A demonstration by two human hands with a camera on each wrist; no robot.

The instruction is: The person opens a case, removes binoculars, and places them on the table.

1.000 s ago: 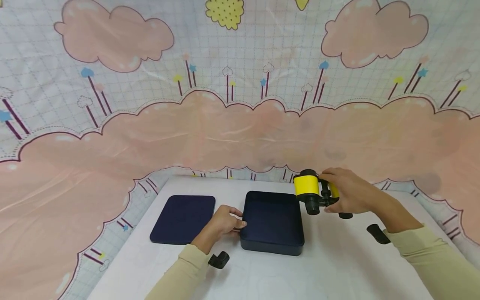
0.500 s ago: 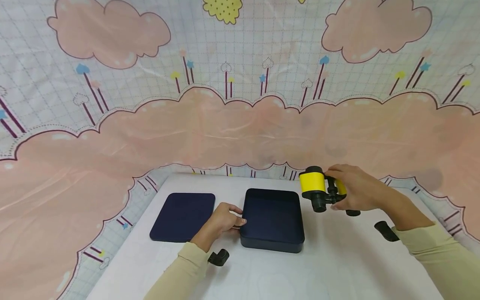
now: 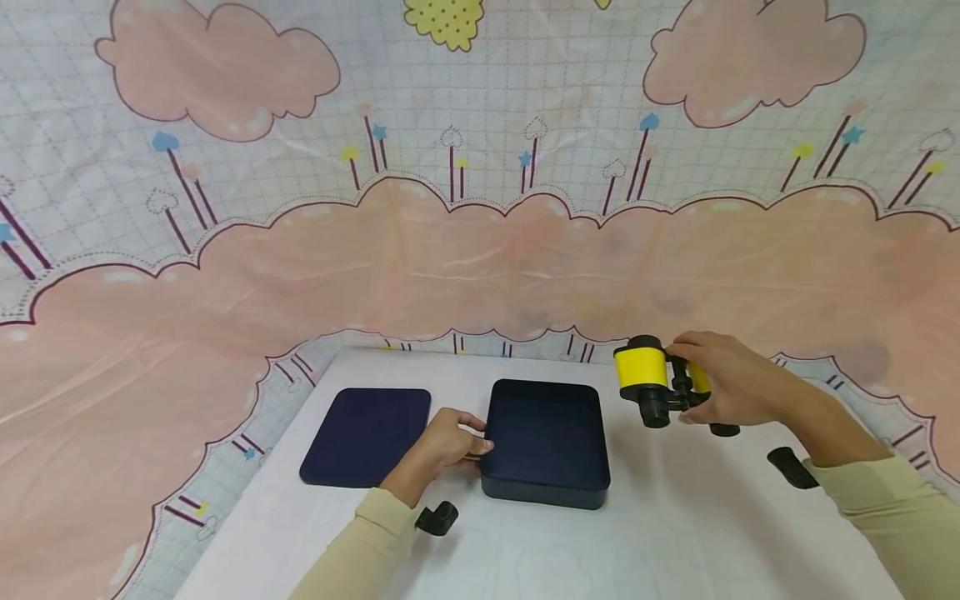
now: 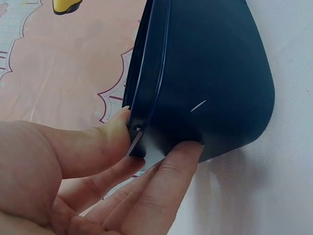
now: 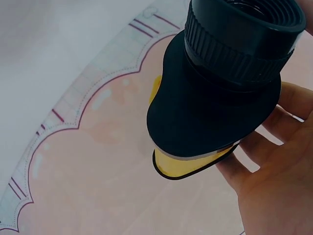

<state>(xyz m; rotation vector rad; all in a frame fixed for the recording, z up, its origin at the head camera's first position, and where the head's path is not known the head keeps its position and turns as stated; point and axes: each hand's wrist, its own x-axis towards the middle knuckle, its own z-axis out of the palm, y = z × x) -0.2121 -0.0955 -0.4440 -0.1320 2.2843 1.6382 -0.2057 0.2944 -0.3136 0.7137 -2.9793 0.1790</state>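
A pair of yellow and black binoculars [image 3: 641,367] hangs in the air, up and to the right of a dark navy box [image 3: 543,487]. My right hand [image 3: 738,379] grips the binoculars by the far barrel; in the right wrist view a black eyepiece [image 5: 239,44] fills the top. The box stands open-topped on the table, with nothing visible inside. At its left wall, my left hand [image 3: 450,442] holds the edge, thumb [image 4: 98,147] at the rim and fingers against the outer side. Left of that hand lies a flat navy lid [image 3: 367,437].
The white table [image 3: 600,558] runs back to a patterned peach and white cloth [image 3: 525,275] hanging behind it. Black wrist mounts [image 3: 437,518] stick out by both sleeves.
My right hand has drifted rightward with the binoculars, away from the box. The left hand and box keep their places.
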